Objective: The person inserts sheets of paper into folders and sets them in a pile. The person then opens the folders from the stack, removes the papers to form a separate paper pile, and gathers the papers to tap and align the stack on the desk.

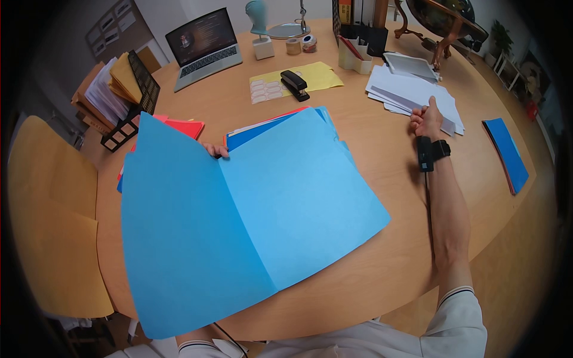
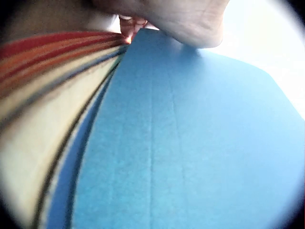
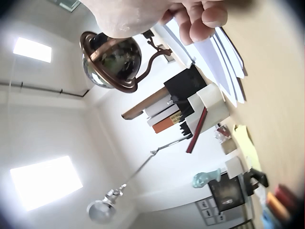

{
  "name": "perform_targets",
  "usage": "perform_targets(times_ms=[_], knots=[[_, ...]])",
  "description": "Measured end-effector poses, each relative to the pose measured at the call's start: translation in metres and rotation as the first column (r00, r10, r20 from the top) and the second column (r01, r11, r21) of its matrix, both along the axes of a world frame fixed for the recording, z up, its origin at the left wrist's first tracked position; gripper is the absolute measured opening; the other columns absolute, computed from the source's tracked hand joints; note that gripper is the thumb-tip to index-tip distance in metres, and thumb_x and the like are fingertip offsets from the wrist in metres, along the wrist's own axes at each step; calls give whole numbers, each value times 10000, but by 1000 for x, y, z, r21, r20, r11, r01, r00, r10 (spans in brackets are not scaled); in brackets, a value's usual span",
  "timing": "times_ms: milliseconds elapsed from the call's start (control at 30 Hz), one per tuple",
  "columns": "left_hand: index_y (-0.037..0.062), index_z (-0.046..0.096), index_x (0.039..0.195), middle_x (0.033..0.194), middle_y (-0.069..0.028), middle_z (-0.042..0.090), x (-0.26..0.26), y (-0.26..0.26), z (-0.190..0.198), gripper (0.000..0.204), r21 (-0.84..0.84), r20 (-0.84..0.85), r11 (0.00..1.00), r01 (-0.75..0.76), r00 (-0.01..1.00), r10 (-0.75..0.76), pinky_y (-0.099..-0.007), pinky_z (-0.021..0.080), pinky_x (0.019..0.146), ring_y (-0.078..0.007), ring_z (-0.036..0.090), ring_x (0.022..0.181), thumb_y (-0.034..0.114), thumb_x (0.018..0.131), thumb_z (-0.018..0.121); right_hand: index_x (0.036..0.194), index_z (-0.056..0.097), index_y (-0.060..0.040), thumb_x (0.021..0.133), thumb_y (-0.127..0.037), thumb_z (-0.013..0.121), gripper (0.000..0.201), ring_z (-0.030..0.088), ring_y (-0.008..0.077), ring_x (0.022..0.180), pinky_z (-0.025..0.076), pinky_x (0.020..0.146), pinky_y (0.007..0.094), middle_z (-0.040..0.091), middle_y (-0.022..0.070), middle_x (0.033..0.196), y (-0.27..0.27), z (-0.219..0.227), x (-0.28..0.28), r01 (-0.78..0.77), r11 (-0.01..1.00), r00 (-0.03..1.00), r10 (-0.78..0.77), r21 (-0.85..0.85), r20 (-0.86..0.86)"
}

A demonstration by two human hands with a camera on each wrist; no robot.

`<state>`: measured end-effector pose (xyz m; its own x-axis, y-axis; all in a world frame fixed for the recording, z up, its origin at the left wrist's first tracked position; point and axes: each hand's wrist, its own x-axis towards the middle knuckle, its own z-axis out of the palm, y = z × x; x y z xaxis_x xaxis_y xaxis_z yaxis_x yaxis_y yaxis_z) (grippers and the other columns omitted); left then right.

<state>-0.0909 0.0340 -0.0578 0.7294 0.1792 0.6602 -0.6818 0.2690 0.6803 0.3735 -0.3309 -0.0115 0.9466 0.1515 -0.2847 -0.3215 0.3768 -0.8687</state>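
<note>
A light blue file folder (image 1: 304, 197) lies spread open in front of me, its left flap (image 1: 179, 232) raised. My left hand (image 1: 216, 150) grips the folder at the top of its crease; the rest of the hand is hidden behind the flap. In the left wrist view that hand (image 2: 181, 21) is over the top edge of the blue card (image 2: 181, 133), beside a fan of coloured folders (image 2: 57, 71). My right hand (image 1: 427, 121) is at the near edge of the white paper stack (image 1: 412, 92), thumb extended and fingers loosely curled, with nothing visible in them.
More folders (image 1: 256, 132) lie beneath the open one. A black stapler (image 1: 294, 85) rests on a yellow envelope (image 1: 328, 74). Behind are a laptop (image 1: 206, 51) and a pen holder (image 1: 356, 56). A file rack (image 1: 128, 122) stands left, a dark blue folder (image 1: 506, 154) right.
</note>
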Motion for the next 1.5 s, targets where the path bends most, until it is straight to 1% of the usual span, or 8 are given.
perform_targets(times_ms=[67, 233, 300, 333, 433, 700, 1067, 1500], knots=[[17, 614, 1078, 1092, -114, 643, -3, -3, 1, 285, -6, -38, 998, -62, 997, 62, -425, 490, 989, -286, 616, 1073, 288, 1055, 530, 854, 511, -42, 1011, -490, 541, 476, 585, 191, 470, 416, 363, 280, 635, 160, 705, 11, 2, -10, -139, 978, 982, 156, -156, 108], [-16, 653, 1063, 1047, -146, 664, -8, -29, 20, 319, -14, -132, 976, -219, 968, 216, -316, 567, 874, -210, 649, 986, 285, 1051, 548, 696, 531, -89, 1000, -396, 620, 441, 529, 124, 404, 368, 352, 264, 598, 55, 584, 33, 17, -57, -182, 915, 927, 282, -360, 247], [30, 625, 964, 857, -22, 627, 13, -87, 55, 373, 3, -410, 616, -788, 561, 719, -214, 500, 686, -65, 582, 728, 375, 1068, 531, 695, 549, -86, 987, -403, 642, 440, 531, 114, 413, 387, 369, 255, 610, 53, 593, 36, 15, -61, -274, 841, 845, 442, -466, 300], [81, 613, 904, 817, 16, 602, 13, -101, 74, 378, 98, -530, 573, -813, 445, 722, -217, 468, 642, -25, 535, 712, 413, 1066, 534, 701, 571, -80, 977, -398, 662, 431, 536, 101, 428, 397, 394, 243, 617, 50, 596, 37, 16, -65, -295, 824, 822, 477, -484, 311], [124, 573, 812, 678, 38, 496, 7, -91, 66, 405, 186, -537, 539, -821, 374, 756, -198, 433, 696, -46, 529, 714, 443, 1057, 539, 708, 603, -71, 968, -391, 677, 419, 549, 92, 452, 398, 414, 232, 622, 44, 601, 42, 14, -73, -326, 787, 765, 545, -524, 343], [96, 585, 824, 819, -18, 622, 12, -90, 62, 380, 223, -473, 480, -848, 337, 814, -281, 462, 824, -98, 555, 815, 399, 1051, 564, 716, 630, -77, 945, -404, 705, 406, 583, 87, 491, 404, 435, 214, 629, 35, 631, 53, 22, -101, -438, 719, 680, 657, -539, 325], [40, 601, 833, 677, 39, 572, 9, -82, 50, 245, 511, -347, 278, -814, 100, 932, -188, 363, 526, -14, 455, 576, 212, 974, 705, 721, 595, -65, 953, -321, 732, 371, 515, 55, 451, 384, 421, 208, 578, 3, 574, 69, 29, -146, -597, 562, 471, 823, -573, 317], [36, 621, 721, 644, 30, 599, 10, -87, 59, 345, 474, -458, 382, -793, 148, 876, -185, 354, 492, -13, 470, 546, 262, 938, 767, 750, 606, -64, 962, -304, 721, 341, 505, 43, 454, 379, 424, 194, 581, -8, 587, 68, 28, -143, -618, 577, 491, 814, -534, 311]])
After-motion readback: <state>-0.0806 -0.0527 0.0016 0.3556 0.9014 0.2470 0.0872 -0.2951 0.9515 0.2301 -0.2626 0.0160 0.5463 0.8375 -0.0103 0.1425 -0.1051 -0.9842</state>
